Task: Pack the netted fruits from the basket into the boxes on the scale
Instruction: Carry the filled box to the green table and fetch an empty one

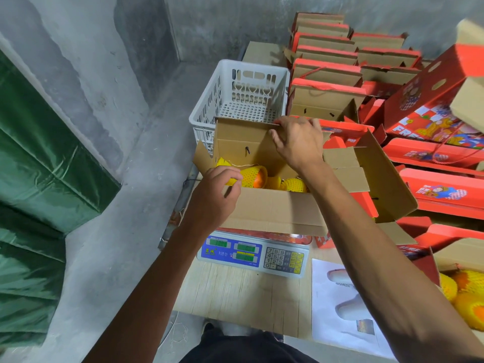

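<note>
Box (272, 210) on the scale (254, 254) has netted fruits (255, 176) inside, basket (238, 93) behind looks empty. Left hand (217, 195) grips the near flap, right hand (298, 142) pinches the far flap.

Green tarp (39, 163) drapes down the left side, glossy and creased, against a grey concrete wall (104, 61). Bare concrete floor (125, 231) runs below it. Near the bottom, a pale wooden tabletop (235, 297) with a printed white sheet (340, 310) lying on its right part. At the bottom edge, dark trousers (235, 347).
</note>
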`<state>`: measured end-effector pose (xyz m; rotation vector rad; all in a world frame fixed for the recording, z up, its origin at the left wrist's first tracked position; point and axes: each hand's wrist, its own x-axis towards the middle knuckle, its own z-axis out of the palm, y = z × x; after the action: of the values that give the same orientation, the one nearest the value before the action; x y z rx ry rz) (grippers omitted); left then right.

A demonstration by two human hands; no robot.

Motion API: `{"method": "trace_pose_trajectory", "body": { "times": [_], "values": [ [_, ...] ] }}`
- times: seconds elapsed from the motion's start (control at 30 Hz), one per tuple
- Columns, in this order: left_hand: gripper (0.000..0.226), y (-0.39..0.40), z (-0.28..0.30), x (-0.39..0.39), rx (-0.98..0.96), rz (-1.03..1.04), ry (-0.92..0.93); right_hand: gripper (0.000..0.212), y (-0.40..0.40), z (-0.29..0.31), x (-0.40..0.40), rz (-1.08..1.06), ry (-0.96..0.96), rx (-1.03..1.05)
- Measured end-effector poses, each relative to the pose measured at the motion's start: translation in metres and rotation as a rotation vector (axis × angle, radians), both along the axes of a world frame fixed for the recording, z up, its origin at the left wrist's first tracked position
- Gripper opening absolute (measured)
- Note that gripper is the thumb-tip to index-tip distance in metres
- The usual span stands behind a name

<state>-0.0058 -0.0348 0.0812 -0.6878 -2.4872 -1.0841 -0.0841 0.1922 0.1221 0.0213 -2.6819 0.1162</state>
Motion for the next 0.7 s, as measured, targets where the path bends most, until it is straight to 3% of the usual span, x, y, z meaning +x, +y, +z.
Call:
{"method": "trace_pose_trajectory", "body": {
  "times": [0.17, 0.4, 0.57, 0.7],
  "values": [
    [0.013, 0.008, 0.004, -0.009, 0.002, 0.028, -0.048, 0.045, 0.01, -0.006, 0.01, -0.003, 0.1, -0.022],
    [0.026, 0.015, 0.008, -0.029, -0.192, 0.189, 0.007, 0.08, 0.031, -0.024, 0.03, -0.102, 0.054, -0.048],
    [0.049, 0.015, 0.002, -0.039, -0.368, 0.336, -0.164, 0.089, 0.048, -0.037, 0.044, -0.208, 0.004, -0.202],
    [0.059, 0.016, -0.003, -0.044, -0.266, 0.326, -0.234, 0.084, 0.058, -0.044, 0.044, -0.269, -0.14, -0.361]
  ]
}}
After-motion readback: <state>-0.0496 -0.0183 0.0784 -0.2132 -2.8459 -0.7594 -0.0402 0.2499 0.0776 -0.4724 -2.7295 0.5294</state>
